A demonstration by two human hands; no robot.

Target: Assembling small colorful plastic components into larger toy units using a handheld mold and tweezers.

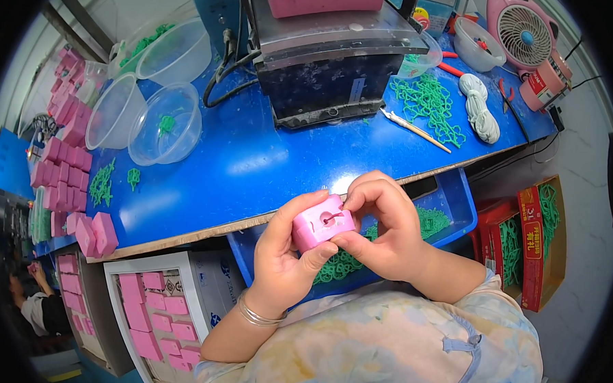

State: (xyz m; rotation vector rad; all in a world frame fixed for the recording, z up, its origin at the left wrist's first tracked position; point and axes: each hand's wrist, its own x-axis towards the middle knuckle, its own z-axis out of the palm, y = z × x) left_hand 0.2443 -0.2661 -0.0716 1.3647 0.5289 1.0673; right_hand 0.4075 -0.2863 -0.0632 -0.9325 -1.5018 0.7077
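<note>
A small pink rubber mould (307,227) is held up in front of me, over the table's front edge. One face of it has a round hollow with a dark slit. My left hand (280,258) wraps its left side, fingers behind and thumb along the lower edge. At the right edge, my right hand (390,232) grips it with bent fingers and the thumb below. Beneath both hands lies a blue tray (465,197) with many green wax pieces (334,267), partly covered by my hands and forearms.
A dark machine (329,74) stands mid-table on the blue top (251,173). Clear plastic bowls (181,139) and stacked pink moulds (65,174) are at left. Green pieces (429,104), a wooden-handled tool (417,130), white cord (479,108) and a pink fan (524,31) are at right.
</note>
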